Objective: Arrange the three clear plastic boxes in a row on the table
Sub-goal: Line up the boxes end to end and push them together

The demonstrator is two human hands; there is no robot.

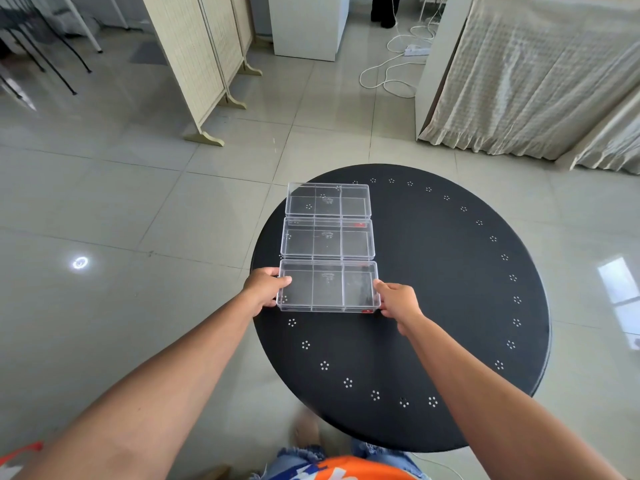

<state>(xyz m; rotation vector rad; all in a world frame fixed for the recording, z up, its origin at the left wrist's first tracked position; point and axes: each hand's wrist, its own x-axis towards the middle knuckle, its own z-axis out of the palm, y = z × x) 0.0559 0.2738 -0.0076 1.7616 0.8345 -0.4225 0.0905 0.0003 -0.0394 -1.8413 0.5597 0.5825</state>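
Three clear plastic boxes in a single line running near to far on the left part of a round black table point(450, 306). Nearest box point(328, 286): three compartments visible through the lid, small red label at the near right corner, far long edge just beside the middle box point(328, 239). Middle box: red mark at the far right corner, far edge just beside the farthest box point(328, 199), close to the far left rim of the table. All three flat, long sides parallel, short ends roughly aligned.

Left hand point(265, 287) clamped on the left short end of the nearest box, thumb over the top edge. Right hand point(398, 301) clamped on the right short end of the same box, thumb at the far right corner. Both forearms bare, reaching in from the near edge.

Ring of small dot clusters around the tabletop rim. Pale glossy floor tiles point(121, 202) below; folding screen point(201, 57) far left; draped cloth point(536, 74) far right; white cable point(391, 74) on the floor between them.
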